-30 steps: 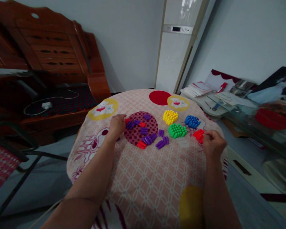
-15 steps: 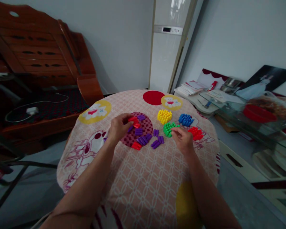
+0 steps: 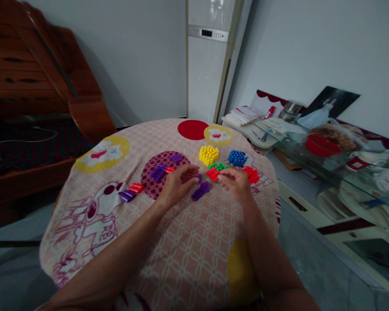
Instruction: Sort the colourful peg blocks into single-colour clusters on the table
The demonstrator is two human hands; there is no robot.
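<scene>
My right hand [image 3: 237,185] is closed at the fingertips on a small bunch of red plastic pieces [image 3: 212,174], just in front of the green cluster [image 3: 219,166]. Fingers stretched and thumb apart, my left hand [image 3: 179,186] hovers beside the purple pieces [image 3: 201,190] and shows nothing in its grasp. More purple pieces [image 3: 158,172] and a red piece [image 3: 170,169] lie on the dark red circle of the cloth. Further left rest a purple group [image 3: 127,195] and a red group [image 3: 136,188]. Which pieces sit under my left fingers is hidden.
Yellow [image 3: 208,155], blue [image 3: 237,157] and red [image 3: 251,174] clusters stand toward the back right of the round table, on a patterned tablecloth [image 3: 188,255]. A glass-topped cabinet [image 3: 298,162] with papers and a red bowl [image 3: 322,145] flanks it. A wooden bench [image 3: 87,112] stands left.
The view has turned right. My left hand has let go of red pieces and moved right; red and purple groups now lie farther left. My right hand has gone from the green cluster to red pieces.
</scene>
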